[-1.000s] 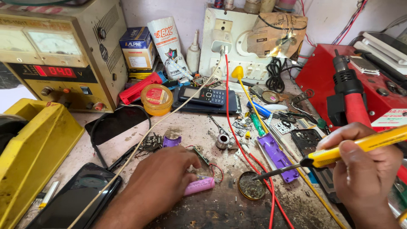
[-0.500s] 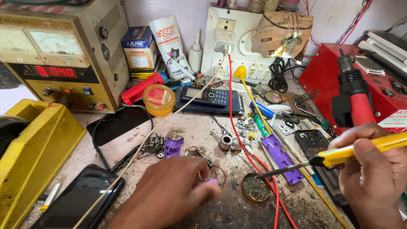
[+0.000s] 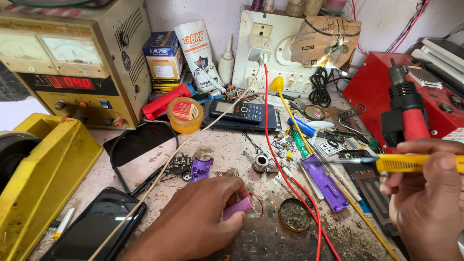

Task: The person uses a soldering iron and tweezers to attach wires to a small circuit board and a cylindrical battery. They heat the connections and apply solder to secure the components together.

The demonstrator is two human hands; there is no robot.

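Note:
My left hand rests low on the worn bench and pinches a small pink plastic part between thumb and fingers, thin red wire looping beside it. My right hand at the right edge grips a yellow-handled soldering iron, held level with its metal tip pointing left above the bench. A round tin of dark flux lies between the two hands. A purple plastic cover lies just beyond the tin.
A bench power supply stands back left, a yellow tape dispenser at left, a black phone near the front. A keypad phone, an orange-lidded jar, a red hot-air station and red cables crowd the rest.
My right hand has lifted the soldering iron out of the flux tin to a level position. My left hand slid right and closed on the pink part.

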